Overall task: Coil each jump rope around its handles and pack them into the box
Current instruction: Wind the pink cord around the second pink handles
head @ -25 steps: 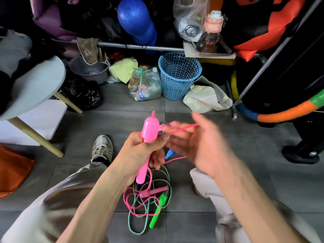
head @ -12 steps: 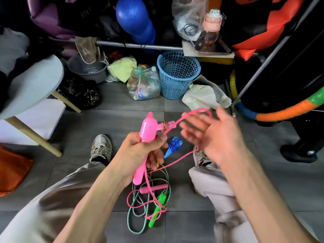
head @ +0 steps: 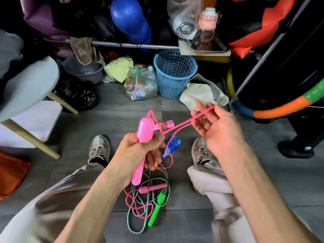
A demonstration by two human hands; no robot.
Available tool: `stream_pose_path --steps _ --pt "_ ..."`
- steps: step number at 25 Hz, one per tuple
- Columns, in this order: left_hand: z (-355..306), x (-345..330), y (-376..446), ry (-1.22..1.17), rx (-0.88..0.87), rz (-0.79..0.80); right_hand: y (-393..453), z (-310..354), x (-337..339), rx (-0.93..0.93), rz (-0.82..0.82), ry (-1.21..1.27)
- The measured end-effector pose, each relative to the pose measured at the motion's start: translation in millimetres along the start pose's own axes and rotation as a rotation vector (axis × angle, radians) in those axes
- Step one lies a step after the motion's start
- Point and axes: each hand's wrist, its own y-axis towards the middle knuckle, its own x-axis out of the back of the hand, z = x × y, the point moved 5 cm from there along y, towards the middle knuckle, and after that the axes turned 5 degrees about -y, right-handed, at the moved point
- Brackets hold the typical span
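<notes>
The grey tiled floor [head: 219, 199] carries everything, and a person sits on it with a shoe either side of the ropes. At the left stands a round tabletop [head: 31, 86] on wooden legs. Against the back clutter a blue basket [head: 174, 74] of perforated plastic stands upright; what is inside cannot be seen. Just left of it a tied clear bag [head: 141, 85] holds plastic bottles, and further left a grey basin [head: 84, 71] has a cloth draped over its rim. The left hand [head: 138, 155] grips the thick pink handle [head: 142, 137] upright, fingers curled round it. The pink rope [head: 185, 122] runs from the handle's top across to the right hand [head: 215, 128], whose fingers are spread and nearly straight with the rope looped over them. On the floor between the feet lie the second pink handle [head: 152, 187], a green handle [head: 157, 210] with its green-and-white rope [head: 135, 227], and a small blue coiled rope [head: 172, 146].
</notes>
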Motion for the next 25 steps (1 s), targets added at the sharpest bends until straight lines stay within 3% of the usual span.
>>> stream_pose_path --steps 2,4,6,8,11,13,17,19,22,25 --pt "2 1 1 -0.013 0.004 -0.012 -8 -16 -7 -0.127 0.087 -0.161" --pt "3 -1 1 -0.021 0.001 -0.009 -26 -48 -24 -0.264 0.287 -0.356" --pt "3 -2 2 -0.035 -0.006 -0.006 -32 -63 -35 -0.254 0.363 -0.440" --pt "3 -3 1 -0.048 0.002 0.009 -22 -49 -31 -0.157 0.293 -0.361" --pt "2 -2 -1 -0.022 0.015 0.032 -1 -4 -9 0.026 0.097 -0.054" --pt "3 -1 -2 0.000 0.007 0.032 3 8 2 0.026 0.034 -0.018" --pt "2 2 -1 0.002 -0.021 -0.002 -15 -47 -20 -0.273 0.283 -0.378" --pt "1 2 0 -0.025 -0.036 -0.016 -27 -70 -32 -0.280 0.384 -0.470" --pt "0 -1 0 -0.051 -0.019 -0.002 -20 -58 -33 -0.154 0.300 -0.394" --pt "1 -4 -2 -0.004 0.005 0.036 -5 -20 -19 0.025 0.127 -0.120"
